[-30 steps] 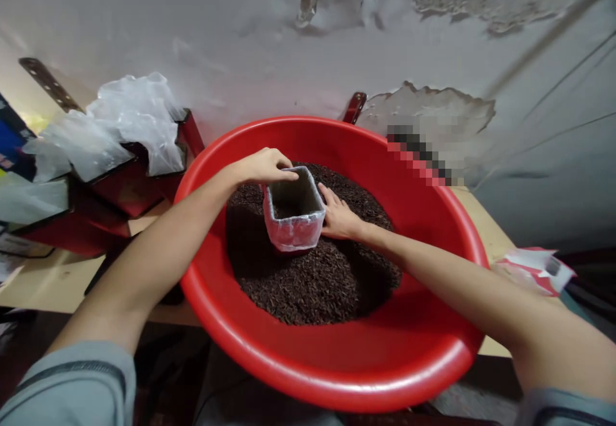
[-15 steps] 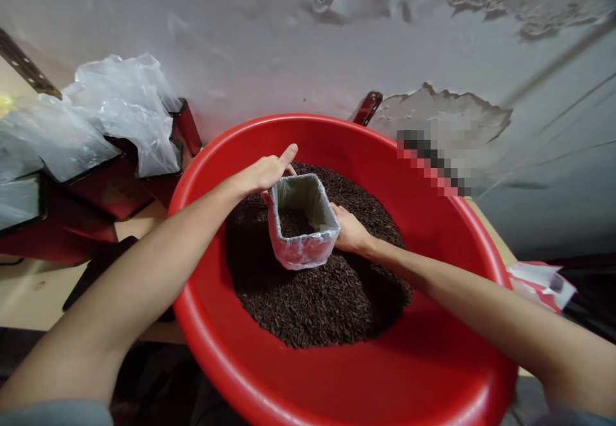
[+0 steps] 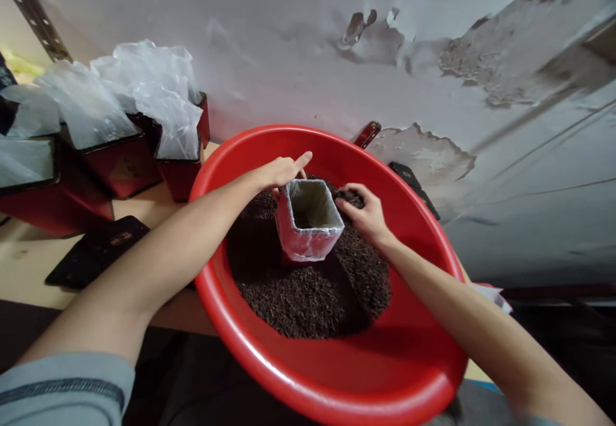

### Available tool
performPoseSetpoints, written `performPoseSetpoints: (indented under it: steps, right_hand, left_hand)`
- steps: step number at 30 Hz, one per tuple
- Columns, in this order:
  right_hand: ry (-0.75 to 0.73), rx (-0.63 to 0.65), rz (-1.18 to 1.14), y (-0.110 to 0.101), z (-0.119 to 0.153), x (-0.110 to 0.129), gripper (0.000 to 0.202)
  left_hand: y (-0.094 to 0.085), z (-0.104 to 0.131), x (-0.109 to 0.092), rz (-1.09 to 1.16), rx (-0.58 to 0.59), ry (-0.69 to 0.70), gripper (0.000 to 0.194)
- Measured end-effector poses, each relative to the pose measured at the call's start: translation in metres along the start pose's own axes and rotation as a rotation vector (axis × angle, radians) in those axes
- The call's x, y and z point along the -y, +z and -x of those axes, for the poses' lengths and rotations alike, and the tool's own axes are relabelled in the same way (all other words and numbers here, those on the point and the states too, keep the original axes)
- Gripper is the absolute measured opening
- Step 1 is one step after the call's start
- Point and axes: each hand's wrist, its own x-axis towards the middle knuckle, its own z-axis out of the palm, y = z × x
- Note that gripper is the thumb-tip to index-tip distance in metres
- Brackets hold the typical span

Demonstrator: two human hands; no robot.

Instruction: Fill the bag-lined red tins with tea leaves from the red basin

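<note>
A red square tin (image 3: 308,246) lined with a clear plastic bag stands in the middle of a wide red basin (image 3: 423,368). Dark loose tea leaves (image 3: 298,307) heap around it in the basin. My left hand (image 3: 285,172) grips the tin at its far left corner, thumb raised, the other fingers mostly hidden behind the rim. Just right of the tin's opening, my right hand (image 3: 368,214) is closed around a clump of tea leaves (image 3: 353,197). Deep inside the tin, the contents are in shadow.
To the left, several red tins (image 3: 180,172) with plastic liners (image 3: 166,108) stand on a wooden table (image 3: 139,211). Black lids (image 3: 99,253) lie before them. Behind the basin rises a wall (image 3: 269,47) with peeling paint.
My right hand has risen from the tea beside the tin and now holds a clump of leaves near its rim. My left hand stays at the tin. The view has shifted.
</note>
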Motion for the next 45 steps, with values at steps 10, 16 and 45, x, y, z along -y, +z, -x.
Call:
performPoseSetpoints:
  steps: [10,16,45]
  right_hand:
    - [-0.003,-0.066,-0.578,0.028,-0.023,0.082,0.034]
    - [-0.014,-0.081,-0.595,0.048,-0.025,0.089,0.034]
    - [0.016,0.157,-0.449,0.029,-0.024,0.093,0.049]
  left_hand:
    - [0.01,0.007,-0.007,0.057,-0.034,-0.036,0.097]
    - [0.014,0.006,-0.005,0.076,-0.105,-0.018,0.092]
    - [0.013,0.003,-0.007,0.035,-0.069,-0.034,0.086]
